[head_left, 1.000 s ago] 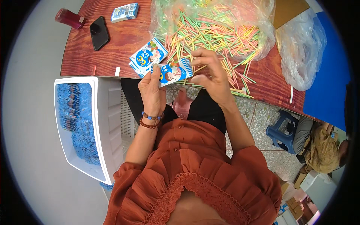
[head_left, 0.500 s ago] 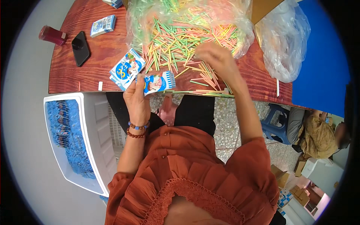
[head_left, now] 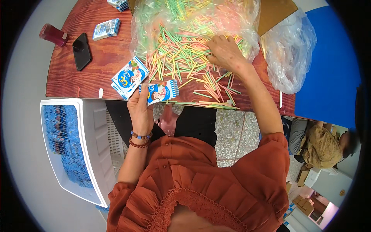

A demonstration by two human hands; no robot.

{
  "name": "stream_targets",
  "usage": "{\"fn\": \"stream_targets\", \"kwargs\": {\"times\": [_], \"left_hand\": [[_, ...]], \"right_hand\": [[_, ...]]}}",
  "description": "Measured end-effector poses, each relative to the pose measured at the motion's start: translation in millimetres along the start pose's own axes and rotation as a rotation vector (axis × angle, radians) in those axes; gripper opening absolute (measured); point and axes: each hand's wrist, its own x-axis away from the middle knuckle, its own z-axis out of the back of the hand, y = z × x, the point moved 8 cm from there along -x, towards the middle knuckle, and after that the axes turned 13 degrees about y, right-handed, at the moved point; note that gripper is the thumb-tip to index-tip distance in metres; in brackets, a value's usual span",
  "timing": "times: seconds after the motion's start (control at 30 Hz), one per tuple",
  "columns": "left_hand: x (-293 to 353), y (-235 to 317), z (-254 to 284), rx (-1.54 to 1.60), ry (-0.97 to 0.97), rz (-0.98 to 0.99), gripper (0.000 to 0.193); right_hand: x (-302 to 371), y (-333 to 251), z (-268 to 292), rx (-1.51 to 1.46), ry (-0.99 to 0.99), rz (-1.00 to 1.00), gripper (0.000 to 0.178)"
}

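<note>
My left hand (head_left: 140, 112) is closed on a small blue-and-white packet (head_left: 161, 92), pinched by its left end just off the table's near edge. Above that hand, a little stack of similar packets (head_left: 130, 77) lies on the tabletop. My right hand (head_left: 226, 54) reaches down onto the right side of a heap of thin pink, green and yellow sticks (head_left: 174, 58). Its fingers are apart, with the thumb toward the left; no stick shows held in them. Part of the heap lies under a clear plastic bag (head_left: 145, 27).
On the left of the reddish wooden table (head_left: 69, 83) are a phone (head_left: 81, 51), a dark red bottle (head_left: 53, 34) and more packets (head_left: 106, 29). A white foam box (head_left: 94, 143) of blue packets stands lower left. Another clear bag (head_left: 288, 54) lies right; a person (head_left: 324, 139) is beyond.
My right hand has moved slightly up and its fingers have spread over the sticks. The left hand still holds its packet. The whole view has shifted a little.
</note>
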Motion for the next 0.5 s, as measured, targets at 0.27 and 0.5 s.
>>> {"fn": "stream_targets", "kwargs": {"times": [0.27,0.5], "left_hand": [[-5,2,-3,0.035,0.012,0.022,0.02],[-10,3,-3,0.042,0.007,0.028,0.019]], "right_hand": [[0,-3,-10,0.088,0.073,0.014,0.02],[0,4,12,-0.275,0.154,-0.183,0.024]]}}
